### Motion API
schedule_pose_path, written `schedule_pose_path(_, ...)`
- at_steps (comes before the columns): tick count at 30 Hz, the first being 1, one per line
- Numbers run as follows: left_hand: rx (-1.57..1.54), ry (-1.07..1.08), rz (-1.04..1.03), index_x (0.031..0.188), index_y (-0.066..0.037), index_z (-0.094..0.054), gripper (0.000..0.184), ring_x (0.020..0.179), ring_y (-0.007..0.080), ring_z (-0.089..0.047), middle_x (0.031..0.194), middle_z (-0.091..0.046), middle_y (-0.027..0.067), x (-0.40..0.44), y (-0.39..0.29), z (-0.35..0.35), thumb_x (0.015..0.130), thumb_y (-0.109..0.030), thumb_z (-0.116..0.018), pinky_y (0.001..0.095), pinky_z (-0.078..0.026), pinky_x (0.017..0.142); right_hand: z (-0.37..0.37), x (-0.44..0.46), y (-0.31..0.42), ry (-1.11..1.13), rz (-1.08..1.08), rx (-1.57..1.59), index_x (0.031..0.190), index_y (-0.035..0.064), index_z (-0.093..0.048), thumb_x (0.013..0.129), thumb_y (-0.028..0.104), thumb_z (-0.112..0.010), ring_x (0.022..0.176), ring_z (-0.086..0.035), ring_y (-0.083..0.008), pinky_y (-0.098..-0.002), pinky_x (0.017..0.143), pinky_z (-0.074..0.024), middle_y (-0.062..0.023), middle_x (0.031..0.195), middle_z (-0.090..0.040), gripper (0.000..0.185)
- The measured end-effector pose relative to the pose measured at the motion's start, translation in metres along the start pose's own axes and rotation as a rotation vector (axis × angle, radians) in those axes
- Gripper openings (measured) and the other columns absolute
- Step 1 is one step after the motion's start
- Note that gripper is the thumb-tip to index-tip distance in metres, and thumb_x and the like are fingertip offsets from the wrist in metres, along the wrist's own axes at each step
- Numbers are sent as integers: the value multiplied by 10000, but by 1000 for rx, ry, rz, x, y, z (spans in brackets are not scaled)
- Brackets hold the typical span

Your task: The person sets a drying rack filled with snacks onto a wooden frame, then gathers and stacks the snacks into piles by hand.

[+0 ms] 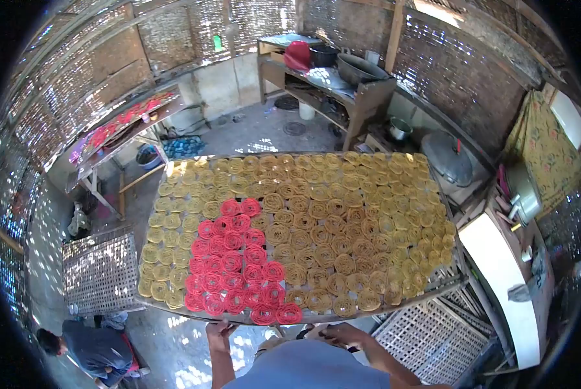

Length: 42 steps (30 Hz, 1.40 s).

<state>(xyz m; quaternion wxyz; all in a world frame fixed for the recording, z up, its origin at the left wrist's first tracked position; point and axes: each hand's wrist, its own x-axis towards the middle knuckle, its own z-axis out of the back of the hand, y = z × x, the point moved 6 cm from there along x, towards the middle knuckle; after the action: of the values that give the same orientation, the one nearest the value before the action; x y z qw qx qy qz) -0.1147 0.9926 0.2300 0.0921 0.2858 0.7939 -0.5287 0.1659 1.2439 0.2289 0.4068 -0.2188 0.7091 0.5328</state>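
Observation:
A wide woven drying rack (238, 317) spreads before me, covered with rows of coiled noodle-like rounds. Most are yellow-brown coils (342, 243); a block of red coils (232, 262) lies left of the middle, reaching the near edge. At that near edge, below the red coils, my left hand (220, 329) is closed on the rack's rim. My right hand (343, 334) hangs in front of my waist, just short of the rim, holding nothing that I can see. Its fingers point left and look loosely apart, though they are small in view.
A crouching person (99, 353) is at lower left by a woven panel (102, 269). Another woven panel (433, 340) leans at lower right, beside a white board (504, 285). A side table (125, 129) carries red pieces. Basins (361, 68) stand on the back bench; a large lid (447, 159) is at right.

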Motion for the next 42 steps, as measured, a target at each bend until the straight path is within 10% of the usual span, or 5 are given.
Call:
schedule_pose_path(6, 905, 457, 355, 930, 19, -747, 273, 806, 199, -730, 873, -750, 92, -37, -33, -56, 877, -244, -696, 316, -572, 663, 31, -25, 63, -244, 420, -367, 1053, 82, -752, 996, 360, -595, 930, -631, -123, -329, 804, -508, -54, 983, -734, 324)
schedule_pose_path(13, 1170, 705, -868, 1183, -66, -658, 432, 959, 313, -685, 1039, -707, 172, -4, -19, -250, 847, -327, -734, 419, -538, 829, 92, -21, 176, -1098, 1103, -820, 1103, 111, -710, 878, 295, -675, 993, -652, -328, -423, 852, -515, -100, 988, -711, 293)
schedule_pose_path(22, 1494, 510, -1090, 1272, -74, -559, 536, 1110, 359, -546, 1126, -603, 150, 42, 68, -330, 762, -150, -708, 489, -444, 922, 104, 19, 205, -956, 1314, -1114, 823, 45, -648, 820, 188, -705, 831, -623, -329, -420, 728, -498, -132, 855, -666, 154)
schedule_pose_path(28, 1418, 431, -973, 1135, -101, -642, 444, 1033, 342, -580, 1031, -624, 136, 57, 57, -342, 697, -80, -713, 468, -455, 890, 161, 43, 210, -622, 891, -54, 609, 43, -501, 944, 311, -682, 542, -503, -155, -356, 531, -419, -32, 620, -555, 466)
schedule_pose_path(42, 599, 469, -516, 1049, -38, -691, 280, 737, 75, -595, 876, -654, 11, 49, 35, -346, 788, 8, -783, 249, -508, 663, 139, 18, 228, -316, 1238, -432, 1059, 3, -676, 991, 301, -591, 750, -628, -248, -360, 698, -486, -156, 821, -669, 318)
